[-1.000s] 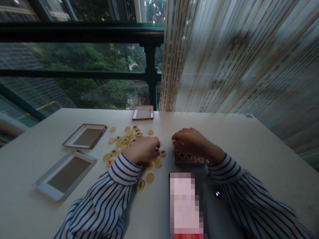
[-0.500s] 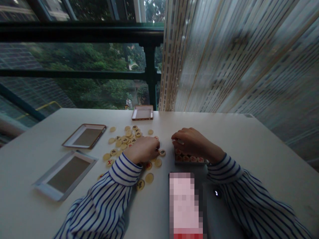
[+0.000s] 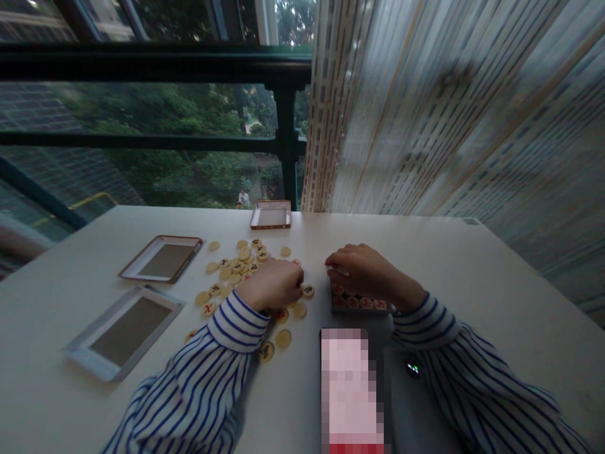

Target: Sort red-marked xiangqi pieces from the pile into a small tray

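Observation:
Curled over the right side of a loose heap of round Chinese chess pieces (image 3: 237,267) is my left hand (image 3: 273,284); its fingertips are hidden. One piece with a black character (image 3: 307,290) lies just beside its knuckles. My right hand (image 3: 362,268) is bent over a small box (image 3: 359,310) holding rows of pieces with red characters (image 3: 366,303). Its thumb and fingers come together at the box's left side, and what they pinch, if anything, cannot be made out. Several pieces lie nearer me, among them a blank-faced one (image 3: 283,339).
Two shallow trays, one brown-rimmed (image 3: 188,261) and one silver (image 3: 106,372), lie at the left. A small open lid (image 3: 270,226) sits at the table's far edge. A phone-like device with a blurred screen (image 3: 350,384) lies in front, beside a dark flat object (image 3: 401,403).
Both hands hold nearly the same positions as before. The small display by my right sleeve now shows green and white marks.

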{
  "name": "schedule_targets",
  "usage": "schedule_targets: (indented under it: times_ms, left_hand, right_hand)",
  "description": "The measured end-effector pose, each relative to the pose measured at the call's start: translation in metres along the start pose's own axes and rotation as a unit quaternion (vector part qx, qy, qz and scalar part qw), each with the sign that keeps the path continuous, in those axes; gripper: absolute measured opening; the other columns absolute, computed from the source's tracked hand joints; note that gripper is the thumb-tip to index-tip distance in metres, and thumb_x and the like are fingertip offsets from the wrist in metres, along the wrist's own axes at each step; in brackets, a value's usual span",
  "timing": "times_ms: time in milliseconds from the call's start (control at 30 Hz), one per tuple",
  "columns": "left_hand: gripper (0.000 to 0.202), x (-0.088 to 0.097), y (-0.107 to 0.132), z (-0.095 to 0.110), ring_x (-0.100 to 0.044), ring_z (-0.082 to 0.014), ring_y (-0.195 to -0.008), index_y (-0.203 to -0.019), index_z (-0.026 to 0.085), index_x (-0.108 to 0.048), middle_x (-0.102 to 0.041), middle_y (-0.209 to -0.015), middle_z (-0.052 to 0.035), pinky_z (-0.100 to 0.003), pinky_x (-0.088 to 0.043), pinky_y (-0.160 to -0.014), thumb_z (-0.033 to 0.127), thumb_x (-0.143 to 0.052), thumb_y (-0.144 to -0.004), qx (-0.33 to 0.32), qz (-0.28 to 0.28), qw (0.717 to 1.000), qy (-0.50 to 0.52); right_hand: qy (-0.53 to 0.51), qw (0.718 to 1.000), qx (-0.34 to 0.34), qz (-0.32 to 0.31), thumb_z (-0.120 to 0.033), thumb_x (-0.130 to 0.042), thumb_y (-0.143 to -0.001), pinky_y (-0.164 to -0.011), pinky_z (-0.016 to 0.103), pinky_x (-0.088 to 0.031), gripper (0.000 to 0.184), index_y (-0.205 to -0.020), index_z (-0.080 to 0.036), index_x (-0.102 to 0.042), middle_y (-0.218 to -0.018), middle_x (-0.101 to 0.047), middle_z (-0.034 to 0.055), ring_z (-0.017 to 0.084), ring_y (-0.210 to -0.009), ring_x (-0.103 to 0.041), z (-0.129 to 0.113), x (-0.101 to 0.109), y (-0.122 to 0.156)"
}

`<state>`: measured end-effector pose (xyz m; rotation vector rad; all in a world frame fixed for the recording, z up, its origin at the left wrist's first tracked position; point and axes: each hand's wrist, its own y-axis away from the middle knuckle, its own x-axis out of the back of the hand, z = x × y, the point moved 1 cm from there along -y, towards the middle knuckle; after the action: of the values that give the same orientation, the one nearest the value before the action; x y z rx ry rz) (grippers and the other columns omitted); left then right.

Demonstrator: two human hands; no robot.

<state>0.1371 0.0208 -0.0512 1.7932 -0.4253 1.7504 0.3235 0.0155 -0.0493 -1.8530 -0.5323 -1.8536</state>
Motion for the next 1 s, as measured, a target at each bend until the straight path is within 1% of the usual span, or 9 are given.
schedule_targets:
  times_ms: [100, 200, 300, 433, 500, 600, 667, 800, 1000]
  left_hand:
    - [0.021, 0.0011, 0.0003, -0.0015, -0.063, -0.023, -0.079, -0.083, 0.018, -0.068, -0.069, -0.083, -0.0107, -0.031, -0.042, -0.067, 0.027, -0.05, -0.076, 0.01, 0.006, 1.0, 0.01]
    - [0.022, 0.0029, 0.001, -0.003, -0.063, -0.0241, -0.081, -0.086, 0.019, -0.067, -0.069, -0.085, -0.011, -0.033, -0.042, -0.069, 0.026, -0.049, -0.077, 0.004, 0.024, 1.0, 0.007]
    - [0.023, 0.0047, 0.0016, -0.0034, -0.063, -0.0247, -0.081, -0.086, 0.019, -0.067, -0.069, -0.084, -0.0104, -0.033, -0.042, -0.068, 0.025, -0.046, -0.078, -0.011, 0.048, 0.999, -0.003]
    - [0.023, 0.0064, 0.0011, -0.0036, -0.063, -0.0231, -0.079, -0.083, 0.019, -0.067, -0.068, -0.084, -0.0091, -0.032, -0.042, -0.068, 0.025, -0.045, -0.078, -0.007, 0.071, 0.997, -0.006]
    - [0.023, 0.0069, 0.0005, -0.0042, -0.062, -0.0227, -0.08, -0.086, 0.019, -0.066, -0.068, -0.086, -0.0086, -0.032, -0.042, -0.068, 0.026, -0.045, -0.079, -0.006, 0.091, 0.996, 0.005]
    - [0.027, 0.0072, -0.0004, -0.0054, -0.061, -0.0217, -0.083, -0.098, 0.019, -0.063, -0.067, -0.091, -0.0072, -0.031, -0.042, -0.071, 0.026, -0.046, -0.079, -0.007, 0.13, 0.991, 0.034]
    - [0.029, 0.0072, -0.0008, -0.006, -0.061, -0.0207, -0.083, -0.102, 0.018, -0.061, -0.067, -0.091, -0.0062, -0.03, -0.042, -0.071, 0.025, -0.047, -0.078, -0.005, 0.151, 0.987, 0.05]
    - [0.03, 0.0069, -0.0012, -0.0058, -0.06, -0.0196, -0.081, -0.104, 0.017, -0.059, -0.066, -0.09, -0.0056, -0.029, -0.043, -0.071, 0.024, -0.049, -0.077, -0.002, 0.176, 0.982, 0.071]
    - [0.026, 0.0042, -0.0035, -0.0055, -0.06, -0.0185, -0.081, -0.102, 0.017, -0.059, -0.065, -0.091, -0.0061, -0.029, -0.045, -0.073, 0.025, -0.047, -0.08, 0.013, 0.215, 0.969, 0.119]
  right_hand:
    - [0.002, 1.0, -0.002, -0.006, -0.03, -0.045, -0.085, -0.072, 0.029, -0.037, 0.025, -0.099, -0.02, -0.063, -0.094, -0.068, 0.0068, 0.019, -0.086, -0.059, -0.0001, 0.0001, -0.0003]
    - [0.001, 1.0, -0.003, -0.006, -0.03, -0.045, -0.085, -0.072, 0.029, -0.037, 0.025, -0.099, -0.02, -0.063, -0.094, -0.068, 0.0067, 0.019, -0.085, -0.059, 0.0, 0.0002, -0.0002]
    - [0.002, 1.0, -0.001, 0.002, -0.03, -0.045, -0.085, -0.072, 0.029, -0.037, 0.025, -0.099, -0.02, -0.063, -0.094, -0.068, 0.0061, 0.019, -0.085, -0.059, 0.0005, -0.0001, 0.0004]
    - [0.003, 1.0, 0.003, 0.012, -0.03, -0.044, -0.085, -0.072, 0.029, -0.037, 0.026, -0.099, -0.02, -0.063, -0.093, -0.068, 0.0059, 0.019, -0.085, -0.059, 0.0014, -0.0001, 0.0007]
    - [0.003, 1.0, 0.003, 0.011, -0.031, -0.044, -0.085, -0.072, 0.029, -0.037, 0.026, -0.099, -0.02, -0.063, -0.093, -0.068, 0.0058, 0.019, -0.085, -0.059, 0.0016, 0.0005, 0.0006]
    - [0.006, 1.0, -0.002, 0.01, -0.03, -0.044, -0.085, -0.072, 0.029, -0.038, 0.026, -0.099, -0.02, -0.063, -0.093, -0.068, 0.0061, 0.019, -0.085, -0.059, 0.0019, 0.0017, 0.0007]
    - [0.01, 1.0, -0.006, 0.012, -0.03, -0.044, -0.085, -0.072, 0.029, -0.038, 0.026, -0.099, -0.02, -0.063, -0.093, -0.068, 0.0063, 0.019, -0.085, -0.059, 0.0021, 0.0021, 0.001]
    - [0.017, 1.0, -0.009, 0.02, -0.029, -0.044, -0.085, -0.072, 0.03, -0.038, 0.025, -0.097, -0.02, -0.063, -0.092, -0.068, 0.0061, 0.02, -0.085, -0.059, 0.0024, 0.0018, 0.0009]
    - [0.024, 0.999, -0.015, 0.019, -0.028, -0.044, -0.085, -0.069, 0.029, -0.037, 0.022, -0.091, -0.02, -0.063, -0.088, -0.068, 0.0056, 0.02, -0.083, -0.06, 0.0021, 0.0031, -0.0006]
